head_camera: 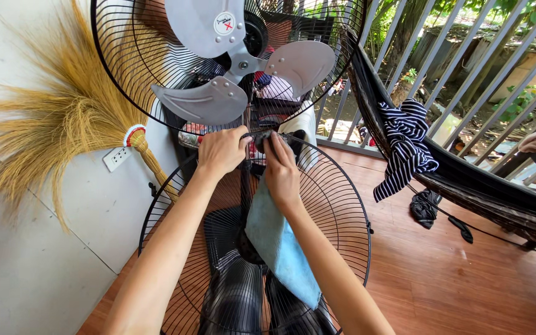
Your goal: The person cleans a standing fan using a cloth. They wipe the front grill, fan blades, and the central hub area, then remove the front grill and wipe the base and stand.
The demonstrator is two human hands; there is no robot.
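A straw broom [63, 118] with a wrapped band at its neck leans against the pale wall [26, 267] on the left, just beside a white wall socket [116, 159]. On the right, a striped navy-and-white garment [406, 146] hangs over the edge of a dark hammock [466, 180], which runs along a grey metal railing [454, 68] with greenery behind it. A dark crumpled cloth [426, 206] lies on the reddish wooden floor [454, 279] under the hammock.

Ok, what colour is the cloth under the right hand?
Light blue: the cloth hangs below the right hand, clearest in the head view.
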